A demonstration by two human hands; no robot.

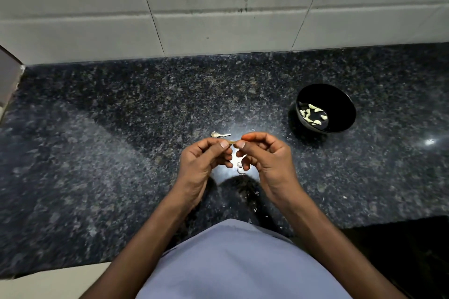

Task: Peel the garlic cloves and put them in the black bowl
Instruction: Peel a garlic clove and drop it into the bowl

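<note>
Shirt (238,262): pale blue, nearest the camera, filling the bottom middle of the view, with both bare forearms reaching forward past it
Desk (109,128): dark speckled stone, glossy, with a bright glare patch under the hands; it runs back to the wall
Wall (218,7): pale tiles with dark grout lines and some grey staining near the top
Bowl (326,108): black, round, standing on the desk to the right of the hands and farther back, well apart from them; tilted view shows its inside
Left hand (205,160): raised over the desk, grip clamped on the clove, thumb and forefinger pinching its left end, other fingers curled below
Right hand (263,155): level with the left and just beside it, grip clamped on the same clove, thumb and forefinger pinching its right end
Peeled cloves (312,114): several pale ones lying in the bottom of the bowl
Stem (220,135): dry whitish garlic scrap on the desk just behind the left hand
Clove (232,142): small, yellowish, held between the two hands above the desk, mostly hidden by the fingertips
Skins (240,167): pale bits on the desk beneath the hands, with a few more flecks nearer the shirt
</note>
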